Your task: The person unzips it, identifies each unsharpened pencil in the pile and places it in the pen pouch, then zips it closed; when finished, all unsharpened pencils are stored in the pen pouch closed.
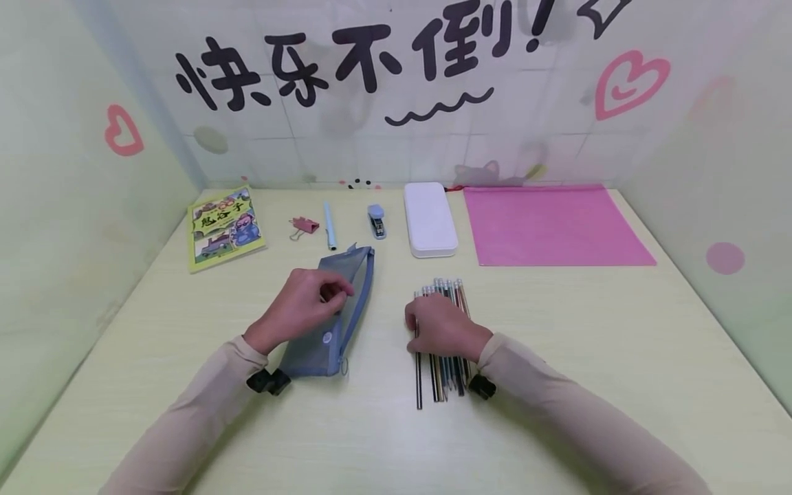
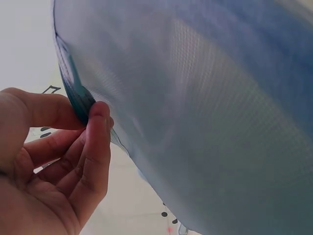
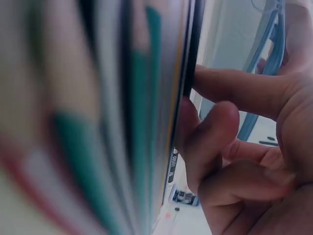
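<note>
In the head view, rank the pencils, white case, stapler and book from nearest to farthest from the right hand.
From the right hand:
1. Pencils, under the hand.
2. White case, straight behind.
3. Stapler, behind and to the left.
4. Book, far left.
</note>
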`<action>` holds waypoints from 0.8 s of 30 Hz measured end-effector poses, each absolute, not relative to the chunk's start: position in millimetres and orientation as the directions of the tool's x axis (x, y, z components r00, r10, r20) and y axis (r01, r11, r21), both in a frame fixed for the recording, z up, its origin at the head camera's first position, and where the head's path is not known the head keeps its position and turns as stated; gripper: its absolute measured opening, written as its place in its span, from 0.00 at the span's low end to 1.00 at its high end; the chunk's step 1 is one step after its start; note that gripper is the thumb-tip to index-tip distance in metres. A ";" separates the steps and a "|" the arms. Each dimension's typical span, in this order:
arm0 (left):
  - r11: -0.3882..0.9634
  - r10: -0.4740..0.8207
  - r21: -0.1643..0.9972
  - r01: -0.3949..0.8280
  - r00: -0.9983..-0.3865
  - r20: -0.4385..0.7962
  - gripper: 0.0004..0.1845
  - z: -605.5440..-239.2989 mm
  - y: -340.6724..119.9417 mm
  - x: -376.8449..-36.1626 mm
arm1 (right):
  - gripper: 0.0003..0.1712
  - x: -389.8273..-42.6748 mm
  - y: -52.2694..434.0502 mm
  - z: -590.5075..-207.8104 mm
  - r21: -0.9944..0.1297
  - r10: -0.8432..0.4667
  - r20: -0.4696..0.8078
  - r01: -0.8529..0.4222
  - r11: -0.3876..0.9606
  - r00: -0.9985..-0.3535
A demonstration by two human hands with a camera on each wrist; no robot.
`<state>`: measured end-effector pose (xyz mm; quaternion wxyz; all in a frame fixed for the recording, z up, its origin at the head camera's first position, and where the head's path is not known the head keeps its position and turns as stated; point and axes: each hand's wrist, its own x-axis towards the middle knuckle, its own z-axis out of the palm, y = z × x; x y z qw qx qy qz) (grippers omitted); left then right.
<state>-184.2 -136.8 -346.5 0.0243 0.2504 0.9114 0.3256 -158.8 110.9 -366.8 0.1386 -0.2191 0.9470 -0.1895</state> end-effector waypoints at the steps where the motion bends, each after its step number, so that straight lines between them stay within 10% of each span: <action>1: 0.663 0.472 0.606 0.441 -0.873 0.118 0.08 -345.7 -136.3 -184.8 | 0.11 -159.1 108.6 -366.5 -0.415 -0.461 -0.182 -0.357 0.837 -0.869; 14: 0.664 0.440 0.607 0.438 -0.884 0.156 0.09 -342.7 -132.5 -177.9 | 0.31 -163.1 90.6 -365.6 -0.461 -0.386 -0.209 -0.257 0.849 -0.899; 24: 0.678 0.475 0.523 0.516 -0.851 0.224 0.07 -340.4 -121.5 -170.9 | 0.36 -177.9 106.4 -347.3 -0.863 -0.269 -0.115 -0.038 0.504 -0.956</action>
